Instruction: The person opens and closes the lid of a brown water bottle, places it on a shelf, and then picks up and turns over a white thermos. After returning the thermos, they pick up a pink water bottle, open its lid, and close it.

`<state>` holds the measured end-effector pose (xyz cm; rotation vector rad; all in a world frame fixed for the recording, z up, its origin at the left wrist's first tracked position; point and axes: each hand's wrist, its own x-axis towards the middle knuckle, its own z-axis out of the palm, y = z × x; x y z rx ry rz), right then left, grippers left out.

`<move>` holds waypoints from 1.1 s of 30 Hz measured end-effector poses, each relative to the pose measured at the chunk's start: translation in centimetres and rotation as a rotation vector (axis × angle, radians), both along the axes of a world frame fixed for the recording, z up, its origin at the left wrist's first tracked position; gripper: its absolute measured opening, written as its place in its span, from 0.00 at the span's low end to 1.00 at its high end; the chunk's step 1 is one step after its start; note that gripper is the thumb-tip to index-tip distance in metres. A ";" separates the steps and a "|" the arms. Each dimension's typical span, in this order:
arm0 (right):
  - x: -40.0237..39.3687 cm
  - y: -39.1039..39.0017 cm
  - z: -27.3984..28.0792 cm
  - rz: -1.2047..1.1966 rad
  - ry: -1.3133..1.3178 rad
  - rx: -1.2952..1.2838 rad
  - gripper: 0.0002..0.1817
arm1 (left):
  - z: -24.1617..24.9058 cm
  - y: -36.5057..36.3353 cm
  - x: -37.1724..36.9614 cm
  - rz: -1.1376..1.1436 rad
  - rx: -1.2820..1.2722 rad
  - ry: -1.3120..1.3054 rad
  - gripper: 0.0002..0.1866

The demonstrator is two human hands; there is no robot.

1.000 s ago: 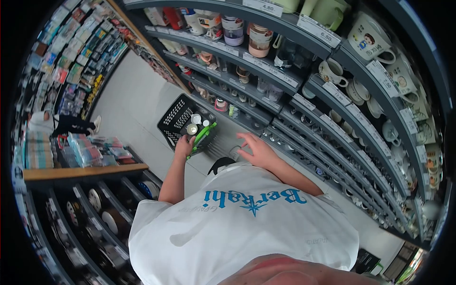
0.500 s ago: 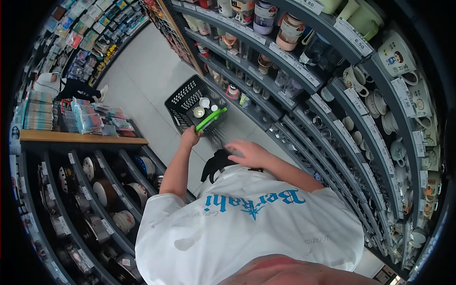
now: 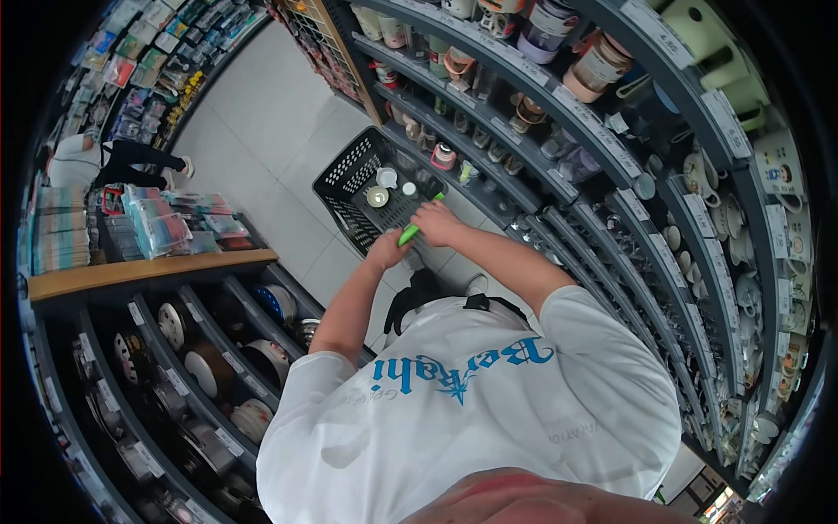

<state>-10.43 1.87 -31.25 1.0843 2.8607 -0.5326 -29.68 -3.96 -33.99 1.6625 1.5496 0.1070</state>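
A black perforated shopping basket [image 3: 342, 188] is in front of me in the aisle, with a green handle [image 3: 409, 232] across its near side. My left hand [image 3: 387, 251] is wrapped round the handle's left end. Farther right along the same handle, my right hand [image 3: 434, 222] is closed round it too. Inside the basket are a pale round container [image 3: 377, 196], a white cup-like item [image 3: 387, 177] and a smaller white item [image 3: 408, 188]; their exact kinds are too small to tell.
Shelves of cups and mugs [image 3: 698, 175] curve along my right. On the left, a shelf unit [image 3: 148, 271] holds pots and pans, with packaged goods [image 3: 157, 223] on top. Another person [image 3: 113, 162] stands at the far left. Tiled floor [image 3: 253, 140] runs ahead.
My right hand has moved from near my waist onto the green handle. My left hand stays on it, slightly farther right. The basket has turned and shifted a little right.
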 end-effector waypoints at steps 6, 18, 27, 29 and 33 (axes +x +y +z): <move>-1.5 2.6 -0.7 0.040 -0.238 -0.150 0.11 | 1.0 -0.7 0.6 -0.026 0.082 0.077 0.16; -3.3 5.7 1.1 0.104 -0.302 -0.198 0.07 | 0.4 1.6 -0.5 0.029 0.061 -0.033 0.16; -5.0 8.0 0.1 0.141 -0.266 -0.212 0.07 | 0.9 3.5 -2.0 0.062 0.056 -0.023 0.16; -5.5 8.4 0.8 0.149 -0.278 -0.234 0.07 | 1.2 3.9 -2.3 0.062 0.036 -0.022 0.16; -5.4 8.8 -0.1 0.163 -0.278 -0.263 0.08 | 1.6 4.2 -2.3 0.062 0.008 -0.010 0.14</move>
